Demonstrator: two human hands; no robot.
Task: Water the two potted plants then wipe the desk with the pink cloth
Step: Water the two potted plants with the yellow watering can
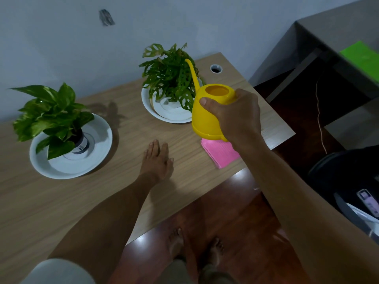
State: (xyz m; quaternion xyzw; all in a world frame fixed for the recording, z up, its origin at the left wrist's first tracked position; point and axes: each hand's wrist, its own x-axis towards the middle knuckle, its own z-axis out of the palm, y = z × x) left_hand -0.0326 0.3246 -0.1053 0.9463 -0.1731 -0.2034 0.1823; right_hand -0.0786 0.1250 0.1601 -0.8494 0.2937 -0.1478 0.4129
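My right hand (235, 117) grips a yellow watering can (205, 119) held above the desk, its thin spout rising in front of the split-leaf plant (170, 76) that stands in a white dish (147, 103) at the back. A folded pink cloth (220, 153) lies on the desk just under the can. A broad-leaf plant (51, 117) in a small dark pot sits in another white dish (98, 152) on the left. My left hand (156, 160) rests flat on the wooden desk (123, 191) between the two dishes, holding nothing.
A round cable hole (216, 68) is in the desk's far right corner. A dark shelf unit with a green object (363, 56) stands to the right, a black chair (348, 181) near it. My bare feet (194, 247) are on the red-brown floor below the desk's edge.
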